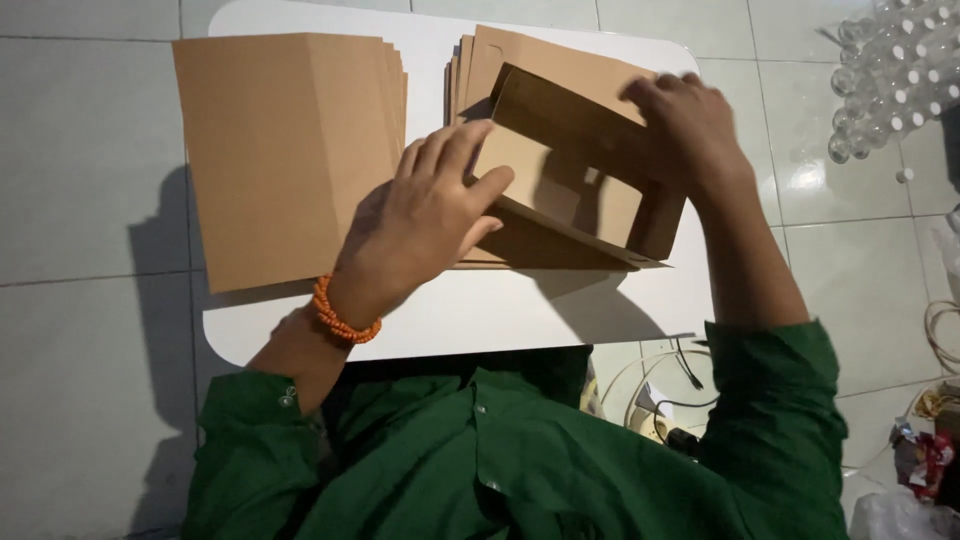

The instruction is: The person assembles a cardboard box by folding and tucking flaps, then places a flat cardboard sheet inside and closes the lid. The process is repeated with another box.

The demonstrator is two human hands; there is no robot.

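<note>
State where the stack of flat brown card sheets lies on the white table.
In the head view the stack of flat brown sheets covers the white table's left part, beside the left hand.

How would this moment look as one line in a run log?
left hand: pressing brown cardboard box | right hand: holding box's far edge | flat cardboard stack: left on white table

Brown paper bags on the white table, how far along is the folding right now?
No finished bag shows. In hand: one brown paper piece, part folded with flaps standing up, the left hand pressing its near fold, the right hand on its far edge. Left: the flat stack on the white table and the flat pieces beneath the one being folded.
</note>
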